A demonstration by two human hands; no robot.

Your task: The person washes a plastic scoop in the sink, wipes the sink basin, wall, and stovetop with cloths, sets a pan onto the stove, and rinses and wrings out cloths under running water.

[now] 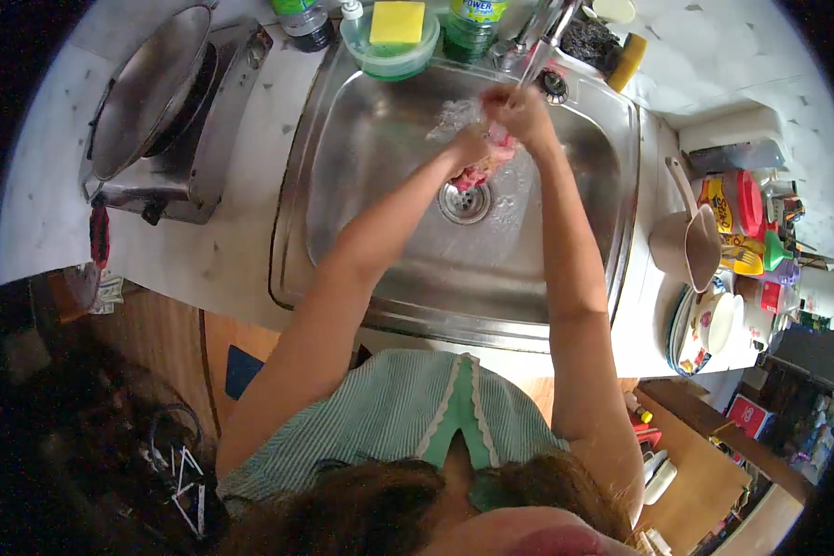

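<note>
Over the stainless steel sink (389,229), my left hand (469,149) holds a wet pink and red cloth or similar soft item (483,169); its exact kind is unclear. My right hand (518,115) is at the upper end of the same item, just below the metal faucet (538,62), and is blurred. Water splashes beside both hands and runs over the basin floor. Below the item's lower end lies the round drain strainer (464,203). The fingers of both hands are partly hidden.
Behind the sink stand a plastic tub (389,61) with a yellow sponge (397,22) on it and bottles. A pan (153,90) sits on a stove at left. At right are a pinkish-brown dipper (674,243), stacked bowls (719,323) and containers.
</note>
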